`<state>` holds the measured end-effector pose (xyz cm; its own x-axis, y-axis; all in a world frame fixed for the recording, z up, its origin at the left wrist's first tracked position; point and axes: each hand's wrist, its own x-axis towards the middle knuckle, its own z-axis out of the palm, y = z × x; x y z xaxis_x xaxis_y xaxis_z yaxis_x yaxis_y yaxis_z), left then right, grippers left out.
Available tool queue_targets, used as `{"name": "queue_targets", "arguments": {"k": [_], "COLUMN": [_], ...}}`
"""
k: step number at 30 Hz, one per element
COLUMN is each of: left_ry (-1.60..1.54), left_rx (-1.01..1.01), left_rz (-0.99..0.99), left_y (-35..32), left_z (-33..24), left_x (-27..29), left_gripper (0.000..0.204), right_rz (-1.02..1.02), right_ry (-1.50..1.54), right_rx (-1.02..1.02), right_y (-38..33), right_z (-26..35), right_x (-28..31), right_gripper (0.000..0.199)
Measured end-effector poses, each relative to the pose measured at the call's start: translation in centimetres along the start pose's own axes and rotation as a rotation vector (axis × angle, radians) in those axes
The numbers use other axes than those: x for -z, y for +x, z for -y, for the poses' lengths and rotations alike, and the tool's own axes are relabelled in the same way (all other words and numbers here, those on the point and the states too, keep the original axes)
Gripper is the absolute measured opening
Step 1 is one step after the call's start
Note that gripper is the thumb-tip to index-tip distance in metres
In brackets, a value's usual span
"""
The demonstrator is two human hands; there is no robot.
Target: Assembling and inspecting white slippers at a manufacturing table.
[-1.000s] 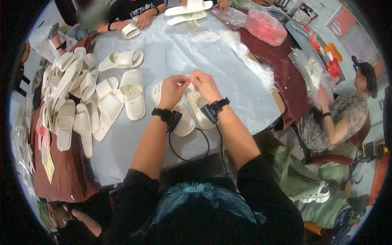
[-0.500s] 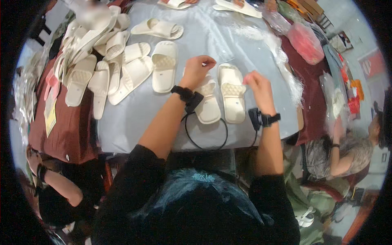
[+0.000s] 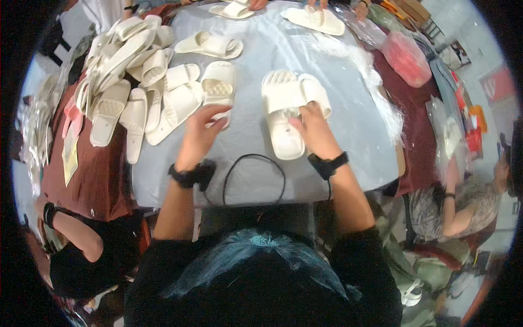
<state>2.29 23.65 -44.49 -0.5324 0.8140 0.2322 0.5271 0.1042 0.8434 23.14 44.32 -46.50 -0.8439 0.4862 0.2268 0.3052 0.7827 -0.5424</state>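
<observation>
Two cream slippers (image 3: 287, 139) overlap in front of me, one partly behind the other. My right hand (image 3: 316, 128) grips the pair at the inner side, its thumb and fingers closed by the strap. Left of them lies another cream slipper (image 3: 219, 86) with a quilted insole. Above its heel end my left hand (image 3: 200, 133) is open, thumb and fingers apart, and hides part of that heel. Whether it touches the slipper I cannot tell. Both wrists carry black straps with small devices.
A heap of cream slippers (image 3: 131, 52) covers the table's left side, with several more beside it. One slipper (image 3: 210, 44) lies farther back. Co-workers' hands hold slippers at the far edge. A black cable (image 3: 255, 155) loops near me; a pink bag (image 3: 406, 59) sits right.
The two slippers before me, side by side earlier, now overlap in my right hand. My left hand has moved left and nearer, to the neighbouring slipper. At the far right, a co-worker's slipper has shifted.
</observation>
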Motion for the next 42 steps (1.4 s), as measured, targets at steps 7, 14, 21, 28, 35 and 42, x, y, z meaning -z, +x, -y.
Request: {"name": "queue_targets", "arguments": {"k": [7,14,21,28,35,42], "left_ry": [0.174,0.323,0.382,0.334,0.07,0.09], "left_rx": [0.128,0.121,-0.055,-0.182,-0.251,-0.266], "left_rz": [-0.187,-0.272,-0.365,-0.244,0.077,0.039], "left_y": [-5.9,-7.8,-3.3,0.6,0.0,-2.0], "left_z": [2.6,5.3,6.0,9.0,2.7,1.9], "left_x": [4.9,7.2,6.9,1.6,-9.5,-5.4], "left_gripper": [0.024,0.024,0.034,0.041,0.037,0.032], "right_rz": [-0.436,-0.408,-0.301,-0.343,-0.038,0.065], "right_ry": [0.094,-0.242,-0.489,-0.278,-0.063,0.058], "right_rx": [-0.242,-0.599,-0.664,-0.101,0.073,0.095], "right_y": [-6.4,-15.7,-14.6,-4.1,0.4,3.9], "right_z": [-14.6,-41.0,-37.4,-16.3,-3.2,-0.9], "right_x": [16.5,33.7,26.0,17.3,4.3,-0.3], "right_gripper": [0.04,0.056,0.044,0.036,0.038,0.036]}}
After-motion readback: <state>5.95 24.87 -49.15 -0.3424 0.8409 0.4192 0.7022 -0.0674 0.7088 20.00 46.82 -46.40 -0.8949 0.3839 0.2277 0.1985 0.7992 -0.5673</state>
